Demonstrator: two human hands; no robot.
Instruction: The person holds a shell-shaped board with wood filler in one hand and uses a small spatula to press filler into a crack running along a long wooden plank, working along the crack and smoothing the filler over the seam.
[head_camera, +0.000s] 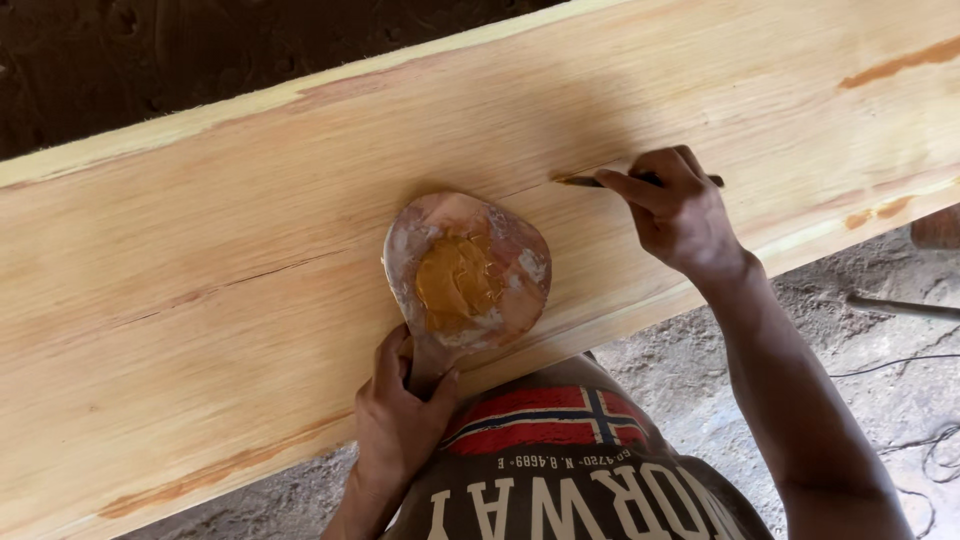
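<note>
Head view: a long pale wooden plank (250, 250) runs across the frame, and everything here is placed against it. On its near half rests a rounded wooden paddle board (467, 270) smeared with old filler, a dab of tan wood putty (457, 283) at its middle. The left hand (398, 420) is clenched around the board's handle at the plank's near edge, steadying it flat on the wood. Further along the plank, the right hand (678, 212) grasps a slim putty knife (590, 181), fingers closed on its handle, the blade tip lying on a thin dark crack (230, 283) that follows the grain lengthwise.

The step in hand looks like filling that crack: the blade is pressing or dragging putty into the seam. The next move probably calls for keeping the blade low and following the crack line closely, then returning to the putty dab to reload. The paddle sits just beside the seam, so the reach is short. Below the plank's near edge lies dusty ground (700, 370) with a loose cable (900, 365).
</note>
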